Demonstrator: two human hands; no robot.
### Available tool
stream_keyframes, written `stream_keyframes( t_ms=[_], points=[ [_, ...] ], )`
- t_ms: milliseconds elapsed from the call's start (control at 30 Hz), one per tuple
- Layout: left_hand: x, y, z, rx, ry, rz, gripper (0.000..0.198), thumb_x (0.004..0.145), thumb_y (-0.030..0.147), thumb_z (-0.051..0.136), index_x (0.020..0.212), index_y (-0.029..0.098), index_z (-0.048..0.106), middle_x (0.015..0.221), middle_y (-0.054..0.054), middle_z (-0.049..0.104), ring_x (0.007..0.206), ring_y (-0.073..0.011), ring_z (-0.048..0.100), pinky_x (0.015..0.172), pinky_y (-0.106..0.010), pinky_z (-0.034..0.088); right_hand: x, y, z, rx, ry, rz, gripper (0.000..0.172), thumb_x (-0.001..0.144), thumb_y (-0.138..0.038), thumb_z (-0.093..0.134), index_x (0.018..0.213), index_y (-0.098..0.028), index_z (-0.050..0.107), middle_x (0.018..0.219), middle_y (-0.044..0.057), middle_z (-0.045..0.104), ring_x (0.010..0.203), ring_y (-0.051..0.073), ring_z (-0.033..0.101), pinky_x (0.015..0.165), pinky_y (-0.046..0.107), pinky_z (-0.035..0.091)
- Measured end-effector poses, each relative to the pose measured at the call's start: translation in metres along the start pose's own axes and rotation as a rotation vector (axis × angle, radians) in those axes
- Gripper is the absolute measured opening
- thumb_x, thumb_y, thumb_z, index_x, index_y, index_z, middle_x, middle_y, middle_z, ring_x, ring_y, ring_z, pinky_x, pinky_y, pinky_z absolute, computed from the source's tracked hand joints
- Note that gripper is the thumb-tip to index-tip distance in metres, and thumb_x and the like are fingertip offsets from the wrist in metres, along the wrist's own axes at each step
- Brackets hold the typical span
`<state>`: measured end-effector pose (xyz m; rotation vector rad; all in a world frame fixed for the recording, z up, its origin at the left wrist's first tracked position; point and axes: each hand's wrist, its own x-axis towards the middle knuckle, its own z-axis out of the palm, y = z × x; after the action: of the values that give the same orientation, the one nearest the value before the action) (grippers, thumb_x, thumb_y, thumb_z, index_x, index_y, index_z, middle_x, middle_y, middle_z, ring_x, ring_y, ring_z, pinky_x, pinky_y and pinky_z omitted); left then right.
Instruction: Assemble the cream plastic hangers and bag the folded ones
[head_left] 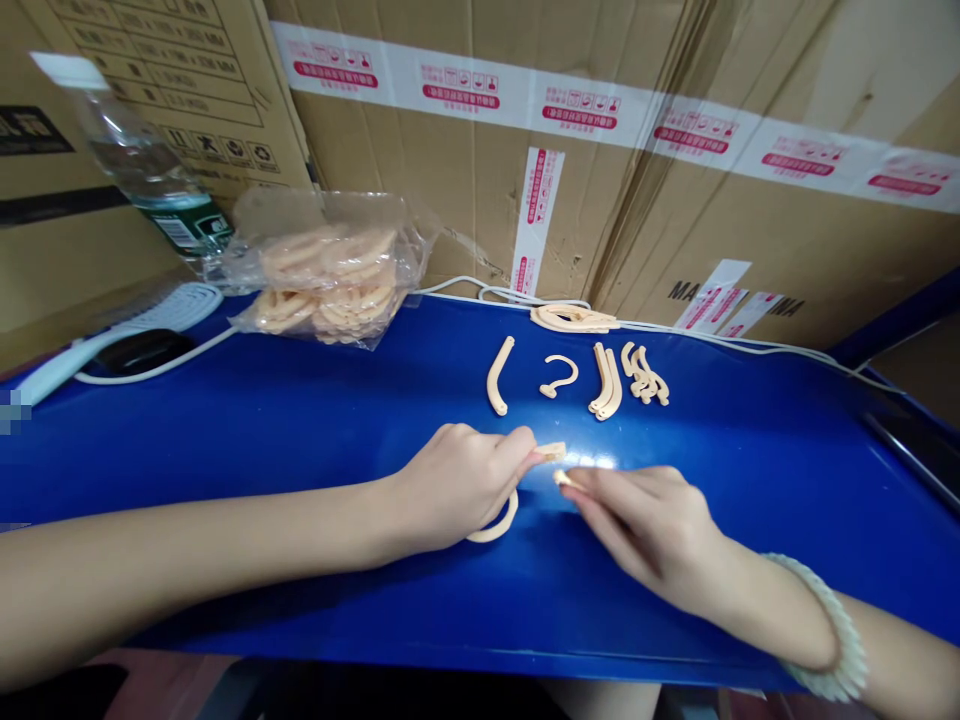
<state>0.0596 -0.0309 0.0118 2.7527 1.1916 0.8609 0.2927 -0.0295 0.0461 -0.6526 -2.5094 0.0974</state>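
My left hand (457, 480) pinches a curved beige plastic piece (496, 527) whose arc loops below the palm and whose end (553, 451) sticks out past the fingertips. My right hand (645, 520) pinches a small beige piece (560, 478) just right of that end; the two tips are close but apart. Both hands rest over the blue table (300, 440). Beyond them lie loose beige parts: a curved bar (499, 376), a hook (559, 376), a pair of curved strips (606, 384) and a small cluster (645, 375).
A clear bag of beige rings (330, 270) sits at the back left beside a water bottle (142, 165), a white brush-like tool (112, 335) and a black object (142, 350). More beige pieces (574, 318) and a white cable (750, 345) lie along taped cardboard boxes (600, 150).
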Motion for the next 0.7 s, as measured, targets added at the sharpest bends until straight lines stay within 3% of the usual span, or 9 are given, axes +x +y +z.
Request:
stream_keyframes(
  t_ms=[100,167,233,300,467,567,700],
  points=[
    [0.002,0.001,-0.004,-0.309,-0.062,-0.204,0.043,0.109,0.037,0.03,0.081,0.017,0.057,0.059,0.001,0.057,0.051,-0.0129,0.054,0.052,-0.025,0.032,0.009,0.015,-0.017,0.167,0.102,0.224,0.021,0.103,-0.025,0.054,0.09,-0.019,0.069,0.069,0.001,0.07,0.057,0.012,0.064,0.056,0.022,0.048],
    [0.004,0.001,-0.006,-0.576,-0.094,-0.397,0.041,0.107,0.042,0.035,0.088,0.018,0.062,0.061,0.002,0.055,0.054,-0.012,0.053,0.054,-0.024,0.035,0.014,0.034,-0.034,0.16,0.22,0.341,0.02,0.1,-0.03,0.06,0.088,-0.02,0.072,0.077,0.003,0.073,0.069,0.015,0.069,0.064,0.025,0.053],
    [0.008,-0.002,-0.006,-0.861,-0.087,-0.57,0.038,0.104,0.046,0.04,0.099,0.018,0.064,0.062,0.004,0.052,0.051,-0.0104,0.049,0.05,-0.022,0.035,0.015,0.058,-0.05,0.077,0.367,0.381,0.017,0.096,-0.034,0.066,0.091,-0.021,0.074,0.081,0.004,0.074,0.073,0.018,0.069,0.064,0.028,0.053],
    [0.011,-0.006,-0.004,-1.091,-0.027,-0.678,0.036,0.1,0.048,0.047,0.108,0.017,0.062,0.065,0.005,0.053,0.049,-0.0091,0.048,0.048,-0.021,0.036,0.013,0.083,-0.061,-0.008,0.395,0.342,0.013,0.093,-0.033,0.07,0.092,-0.022,0.076,0.086,0.005,0.075,0.075,0.02,0.07,0.063,0.03,0.054],
    [0.012,-0.01,0.0,-1.287,0.197,-0.755,0.034,0.09,0.044,0.068,0.106,0.014,0.063,0.077,-0.001,0.065,0.068,-0.0119,0.062,0.067,-0.024,0.051,0.002,0.127,-0.061,-0.264,0.17,0.163,0.02,0.096,-0.026,0.06,0.095,-0.022,0.08,0.1,0.01,0.076,0.086,0.025,0.073,0.077,0.037,0.059],
    [0.011,-0.009,0.001,-1.31,0.249,-0.747,0.034,0.087,0.043,0.074,0.102,0.015,0.064,0.082,-0.003,0.069,0.08,-0.0153,0.068,0.077,-0.027,0.054,-0.003,0.137,-0.05,-0.355,0.021,0.118,0.028,0.097,-0.02,0.051,0.103,-0.019,0.079,0.108,0.013,0.074,0.092,0.026,0.074,0.081,0.037,0.06],
    [0.009,-0.007,0.002,-1.31,0.293,-0.734,0.03,0.087,0.041,0.074,0.097,0.016,0.06,0.083,-0.002,0.07,0.085,-0.0173,0.071,0.078,-0.028,0.054,-0.006,0.142,-0.041,-0.443,-0.114,0.106,0.034,0.094,-0.011,0.046,0.107,-0.016,0.077,0.11,0.015,0.073,0.092,0.026,0.073,0.08,0.037,0.06]
  ],
)
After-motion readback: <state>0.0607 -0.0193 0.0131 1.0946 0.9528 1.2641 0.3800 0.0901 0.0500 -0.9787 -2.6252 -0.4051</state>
